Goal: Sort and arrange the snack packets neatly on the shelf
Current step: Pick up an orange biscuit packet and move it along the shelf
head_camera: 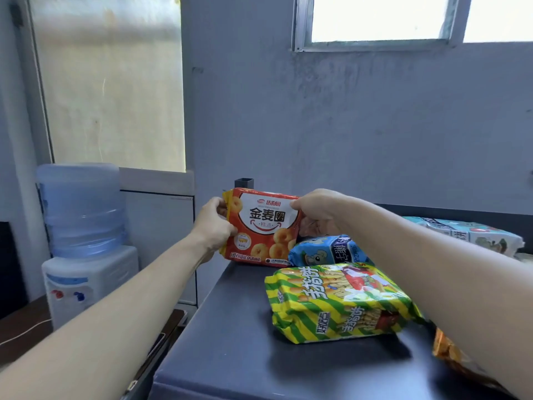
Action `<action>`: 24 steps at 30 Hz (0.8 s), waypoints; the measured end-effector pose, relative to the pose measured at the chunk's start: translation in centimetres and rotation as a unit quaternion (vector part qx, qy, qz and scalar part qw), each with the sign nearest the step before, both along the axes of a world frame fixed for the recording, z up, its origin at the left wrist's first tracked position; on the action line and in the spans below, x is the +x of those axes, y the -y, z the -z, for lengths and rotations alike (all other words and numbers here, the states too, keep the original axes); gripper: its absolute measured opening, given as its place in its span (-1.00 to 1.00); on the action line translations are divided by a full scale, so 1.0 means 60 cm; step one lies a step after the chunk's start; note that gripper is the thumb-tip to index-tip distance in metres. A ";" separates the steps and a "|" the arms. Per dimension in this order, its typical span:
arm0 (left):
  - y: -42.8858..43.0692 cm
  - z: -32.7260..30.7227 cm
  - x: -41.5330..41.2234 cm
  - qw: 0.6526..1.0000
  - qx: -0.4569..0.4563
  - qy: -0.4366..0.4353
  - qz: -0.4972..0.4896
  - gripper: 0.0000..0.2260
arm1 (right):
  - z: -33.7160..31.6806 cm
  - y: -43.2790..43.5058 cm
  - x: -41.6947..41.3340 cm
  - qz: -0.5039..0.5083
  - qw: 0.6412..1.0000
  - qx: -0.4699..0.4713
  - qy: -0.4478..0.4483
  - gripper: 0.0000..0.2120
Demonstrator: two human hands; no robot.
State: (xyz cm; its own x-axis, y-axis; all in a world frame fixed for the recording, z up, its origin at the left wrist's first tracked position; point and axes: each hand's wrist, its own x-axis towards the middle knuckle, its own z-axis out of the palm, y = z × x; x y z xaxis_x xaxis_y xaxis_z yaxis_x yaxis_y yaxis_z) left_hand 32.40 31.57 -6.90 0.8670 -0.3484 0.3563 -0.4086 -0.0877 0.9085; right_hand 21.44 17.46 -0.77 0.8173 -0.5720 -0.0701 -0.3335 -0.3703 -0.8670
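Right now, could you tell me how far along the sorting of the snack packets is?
It looks early: nothing seems arranged yet. In hand, the left hand and right hand hold the red packet upright at the back left of the shelf. Left to place: the blue packet, striped packet, pale packet and orange packet, all lying loose at odd angles.

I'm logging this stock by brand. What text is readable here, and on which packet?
"达利园": red packet, top.
"金麦圈": red packet, centre.
"糕点": red packet, just below.
"手指饼": yellow-green striped packet.
Blue packet, pale packet at right, and the red packet's bottom strip: too blurred to read.
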 end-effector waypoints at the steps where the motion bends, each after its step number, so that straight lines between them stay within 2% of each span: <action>1: 0.007 0.000 -0.003 1.000 0.002 -0.002 0.006 -0.61 | 0.000 0.005 -0.004 0.005 1.000 -0.002 0.001 -0.79; 13: 0.065 0.007 -0.011 0.999 0.013 -0.033 0.025 -0.60 | 0.014 0.050 -0.030 0.027 0.999 0.009 0.024 -0.77; 24: 0.078 0.007 0.003 0.998 0.038 -0.051 0.029 -0.74 | 0.009 0.057 -0.035 0.037 0.998 -0.044 0.011 -0.87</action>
State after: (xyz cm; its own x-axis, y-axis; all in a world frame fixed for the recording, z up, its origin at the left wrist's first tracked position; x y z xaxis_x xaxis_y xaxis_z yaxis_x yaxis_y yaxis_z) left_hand 32.58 26.88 -7.31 0.8745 -0.4227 0.2377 -0.3211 -0.1373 0.9370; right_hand 19.32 14.06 -1.30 0.7737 -0.6336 0.0006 -0.3444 -0.4213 -0.8390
